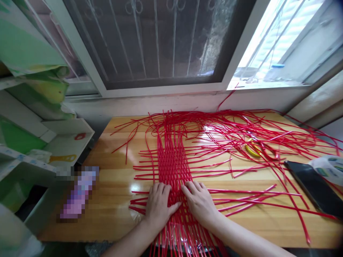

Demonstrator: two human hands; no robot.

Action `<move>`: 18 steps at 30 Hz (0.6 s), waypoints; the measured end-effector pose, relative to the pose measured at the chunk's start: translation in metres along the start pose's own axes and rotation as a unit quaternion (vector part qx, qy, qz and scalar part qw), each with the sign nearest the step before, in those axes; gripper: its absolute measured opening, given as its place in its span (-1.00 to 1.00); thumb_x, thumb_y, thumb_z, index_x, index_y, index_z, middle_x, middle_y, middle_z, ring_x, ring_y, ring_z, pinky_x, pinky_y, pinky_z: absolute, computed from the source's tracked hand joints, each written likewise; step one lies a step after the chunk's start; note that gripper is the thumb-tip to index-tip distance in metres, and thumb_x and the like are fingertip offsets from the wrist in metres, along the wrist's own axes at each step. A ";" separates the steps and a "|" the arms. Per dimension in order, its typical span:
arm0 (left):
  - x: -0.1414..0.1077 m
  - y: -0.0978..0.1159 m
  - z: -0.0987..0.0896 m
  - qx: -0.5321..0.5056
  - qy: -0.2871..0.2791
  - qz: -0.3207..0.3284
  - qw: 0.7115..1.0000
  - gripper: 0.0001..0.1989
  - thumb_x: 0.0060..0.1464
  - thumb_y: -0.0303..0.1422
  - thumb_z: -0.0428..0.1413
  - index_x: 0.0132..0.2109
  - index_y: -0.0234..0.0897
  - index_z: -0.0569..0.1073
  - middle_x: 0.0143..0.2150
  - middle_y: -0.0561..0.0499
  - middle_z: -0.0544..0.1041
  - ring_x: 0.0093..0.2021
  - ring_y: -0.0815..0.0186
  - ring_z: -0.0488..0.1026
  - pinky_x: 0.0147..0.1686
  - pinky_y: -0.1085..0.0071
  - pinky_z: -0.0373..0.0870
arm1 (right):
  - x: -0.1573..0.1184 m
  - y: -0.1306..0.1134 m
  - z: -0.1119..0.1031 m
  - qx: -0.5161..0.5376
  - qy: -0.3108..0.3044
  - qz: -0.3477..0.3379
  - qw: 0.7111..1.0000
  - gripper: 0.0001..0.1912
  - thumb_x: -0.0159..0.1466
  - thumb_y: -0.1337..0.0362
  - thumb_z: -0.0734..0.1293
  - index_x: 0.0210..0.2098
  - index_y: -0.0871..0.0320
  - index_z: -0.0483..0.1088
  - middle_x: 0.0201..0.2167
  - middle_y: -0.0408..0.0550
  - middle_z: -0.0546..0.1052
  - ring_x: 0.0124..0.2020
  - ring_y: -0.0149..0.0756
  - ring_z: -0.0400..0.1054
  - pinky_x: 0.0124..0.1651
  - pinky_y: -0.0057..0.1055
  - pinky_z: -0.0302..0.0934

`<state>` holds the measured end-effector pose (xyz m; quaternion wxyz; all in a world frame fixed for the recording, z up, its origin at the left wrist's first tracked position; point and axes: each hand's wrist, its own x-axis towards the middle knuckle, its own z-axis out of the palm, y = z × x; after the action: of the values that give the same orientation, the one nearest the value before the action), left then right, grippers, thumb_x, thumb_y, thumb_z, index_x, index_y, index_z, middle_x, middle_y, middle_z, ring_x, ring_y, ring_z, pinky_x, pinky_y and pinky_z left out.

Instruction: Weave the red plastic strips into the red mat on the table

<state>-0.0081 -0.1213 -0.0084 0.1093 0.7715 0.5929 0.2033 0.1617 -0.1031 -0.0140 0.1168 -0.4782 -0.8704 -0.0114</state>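
Note:
A panel of woven red plastic strips [174,166] lies on the wooden table, its loose ends sticking out on both sides and toward me. My left hand [158,201] rests on the left edge of the weave, thumb stretched inward over the strips. On the opposite edge lies my right hand [199,203], palm down with fingers extended forward. Both hands are open and press on the strips without gripping any. Parts of the weave under the palms are hidden. Clear tape or film [178,233] covers the strips at the near end.
Loose red strips [214,121] pile along the back and right of the wooden table [115,225]. Among them lies a yellow-and-red handled tool [252,149]. A black phone-like slab [313,184] and a plastic bag [329,167] sit at right. A barred window [166,43] stands behind.

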 end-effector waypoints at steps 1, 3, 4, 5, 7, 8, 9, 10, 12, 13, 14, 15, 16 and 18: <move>0.000 0.000 0.000 0.002 0.001 0.003 1.000 -0.66 -0.12 -0.20 0.14 -0.20 -0.26 0.33 -0.25 -0.03 0.34 -0.17 0.18 0.23 -0.14 0.18 0.24 | 0.000 0.000 -0.002 0.002 0.000 -0.002 1.000 -0.82 0.12 0.41 0.21 -0.26 0.14 0.33 -0.30 -0.01 0.37 -0.29 -0.22 0.15 -0.21 -0.30 0.02; 0.000 0.001 -0.001 0.008 0.003 0.005 1.000 -0.66 -0.12 -0.20 0.14 -0.19 -0.26 0.33 -0.25 -0.03 0.35 -0.17 0.18 0.23 -0.14 0.18 0.25 | -0.001 0.000 -0.007 0.018 0.000 0.000 1.000 -0.82 0.12 0.42 0.20 -0.28 0.15 0.34 -0.30 -0.01 0.37 -0.26 -0.21 0.15 -0.18 -0.30 0.05; -0.001 0.001 -0.001 0.012 0.003 0.006 1.000 -0.66 -0.11 -0.20 0.13 -0.18 -0.26 0.33 -0.25 -0.03 0.35 -0.17 0.18 0.24 -0.15 0.18 0.26 | -0.002 0.001 -0.010 0.033 0.000 0.001 0.999 -0.81 0.12 0.43 0.20 -0.27 0.15 0.34 -0.28 -0.01 0.37 -0.23 -0.21 0.16 -0.15 -0.29 0.06; -0.002 0.001 -0.001 0.018 0.003 0.006 1.000 -0.66 -0.11 -0.21 0.13 -0.17 -0.26 0.33 -0.24 -0.04 0.35 -0.16 0.17 0.25 -0.15 0.17 0.26 | -0.004 0.001 -0.013 0.051 0.002 0.002 0.999 -0.78 0.12 0.43 0.19 -0.24 0.15 0.33 -0.24 -0.01 0.37 -0.19 -0.20 0.15 -0.12 -0.28 0.06; -0.005 0.001 0.000 0.031 0.013 0.008 0.999 -0.62 -0.10 -0.20 0.12 -0.13 -0.27 0.32 -0.19 -0.07 0.34 -0.12 0.14 0.25 -0.12 0.13 0.25 | -0.008 0.001 -0.017 0.091 0.005 -0.004 0.996 -0.71 0.10 0.44 0.19 -0.17 0.14 0.32 -0.19 0.00 0.36 -0.13 -0.19 0.14 -0.05 -0.25 0.06; -0.007 0.001 0.001 0.035 0.020 0.013 0.999 -0.58 -0.12 -0.19 0.13 -0.10 -0.28 0.31 -0.14 -0.10 0.33 -0.10 0.12 0.24 -0.10 0.11 0.25 | -0.010 0.001 -0.018 0.109 0.007 -0.009 0.994 -0.67 0.09 0.44 0.19 -0.14 0.14 0.30 -0.17 0.01 0.35 -0.11 -0.19 0.13 -0.04 -0.24 0.06; -0.010 0.000 0.003 0.036 0.026 0.023 0.999 -0.54 -0.13 -0.18 0.14 -0.08 -0.28 0.29 -0.10 -0.11 0.32 -0.07 0.10 0.23 -0.08 0.09 0.24 | -0.012 0.001 -0.019 0.125 0.008 -0.016 0.992 -0.65 0.07 0.43 0.20 -0.13 0.14 0.30 -0.17 0.00 0.36 -0.11 -0.19 0.13 -0.03 -0.22 0.07; -0.013 0.000 0.004 0.034 0.031 0.034 0.998 -0.51 -0.14 -0.17 0.14 -0.06 -0.28 0.28 -0.07 -0.12 0.30 -0.04 0.09 0.22 -0.06 0.09 0.23 | -0.014 0.002 -0.019 0.138 0.008 -0.024 0.990 -0.64 0.06 0.43 0.20 -0.13 0.14 0.30 -0.18 0.00 0.36 -0.11 -0.18 0.14 -0.02 -0.20 0.07; -0.017 -0.002 0.008 0.024 0.030 0.058 0.998 -0.51 -0.12 -0.18 0.13 -0.04 -0.28 0.26 -0.06 -0.12 0.31 -0.03 0.10 0.23 -0.04 0.10 0.23 | -0.015 0.002 -0.018 0.158 0.004 -0.033 0.987 -0.64 0.04 0.44 0.21 -0.15 0.14 0.30 -0.18 -0.01 0.37 -0.12 -0.18 0.14 -0.03 -0.19 0.08; -0.019 -0.002 0.009 0.018 0.027 0.064 0.997 -0.53 -0.10 -0.20 0.12 -0.04 -0.28 0.25 -0.07 -0.12 0.32 -0.04 0.11 0.24 -0.04 0.11 0.23 | -0.015 0.002 -0.017 0.166 0.001 -0.034 0.986 -0.65 0.04 0.45 0.21 -0.16 0.14 0.31 -0.19 -0.01 0.37 -0.12 -0.19 0.14 -0.03 -0.19 0.09; -0.020 -0.003 0.010 0.011 0.023 0.065 0.998 -0.56 -0.08 -0.21 0.11 -0.05 -0.29 0.25 -0.08 -0.11 0.32 -0.04 0.12 0.25 -0.04 0.12 0.24 | -0.015 0.003 -0.016 0.173 0.001 -0.033 0.984 -0.65 0.03 0.46 0.20 -0.16 0.14 0.30 -0.19 -0.01 0.37 -0.13 -0.19 0.13 -0.04 -0.19 0.09; -0.020 -0.003 0.011 0.003 0.019 0.062 0.998 -0.57 -0.07 -0.22 0.10 -0.06 -0.29 0.25 -0.08 -0.11 0.33 -0.04 0.13 0.25 -0.04 0.13 0.24 | -0.014 0.003 -0.015 0.180 0.000 -0.030 0.983 -0.65 0.03 0.47 0.20 -0.16 0.16 0.30 -0.20 0.00 0.36 -0.14 -0.20 0.13 -0.04 -0.20 0.10; -0.020 -0.004 0.011 -0.005 0.015 0.057 0.998 -0.58 -0.07 -0.23 0.11 -0.06 -0.30 0.25 -0.08 -0.11 0.33 -0.04 0.13 0.25 -0.05 0.13 0.25 | -0.014 0.003 -0.015 0.184 0.001 -0.027 0.983 -0.63 0.03 0.48 0.20 -0.15 0.17 0.29 -0.20 0.01 0.35 -0.14 -0.20 0.13 -0.05 -0.20 0.10; -0.019 -0.003 0.010 -0.023 0.004 0.047 0.999 -0.60 -0.07 -0.25 0.11 -0.08 -0.29 0.25 -0.09 -0.10 0.33 -0.05 0.14 0.25 -0.05 0.14 0.25 | -0.013 0.004 -0.012 0.185 0.003 -0.026 0.982 -0.62 0.03 0.49 0.20 -0.13 0.19 0.27 -0.20 0.02 0.34 -0.15 -0.20 0.12 -0.05 -0.20 0.11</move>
<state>-0.0104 -0.1374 -0.0223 0.1147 0.7953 0.5514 0.2243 0.1742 -0.1139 -0.0051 0.2055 -0.4253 -0.8693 0.1457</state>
